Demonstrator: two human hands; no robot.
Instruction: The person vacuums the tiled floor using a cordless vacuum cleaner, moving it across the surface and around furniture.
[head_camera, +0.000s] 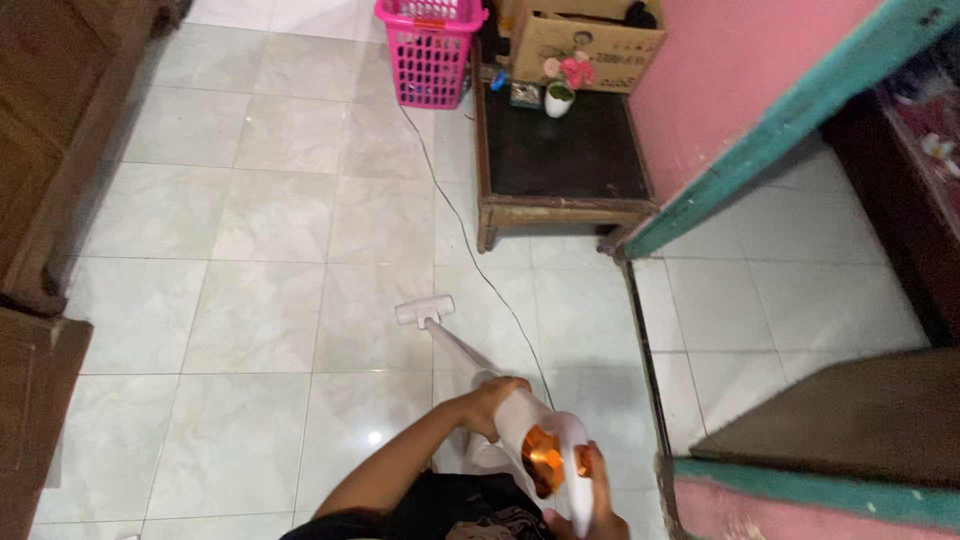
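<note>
Holding a white stick vacuum cleaner (520, 425) with orange trim, the person stands over a pale tiled floor (250, 260). The left hand (497, 400) wraps round the upper body of the machine, fingers closed on it, though the far side of that grip is hidden behind the casing. The right hand (590, 522) sits at six o'clock, at the very bottom edge of the view; it closes around the rear handle, but most of it is cut off by the frame, so only knuckles show. The vacuum's tube runs up toward eleven o'clock from the hands and ends in a small white floor head (424, 311), lying flat on the tiles near the middle of the view. A thin dark cord (470, 250) trails from near the hands toward twelve o'clock, its far end lost near a pink laundry basket (430, 55). Just right of the basket stands a low dark wooden table (560, 205) carrying a cardboard box (585, 45) and a small white pot with pink flowers (560, 88). At three o'clock a teal-edged pink wall (720, 90) blocks what lies behind it.
</note>
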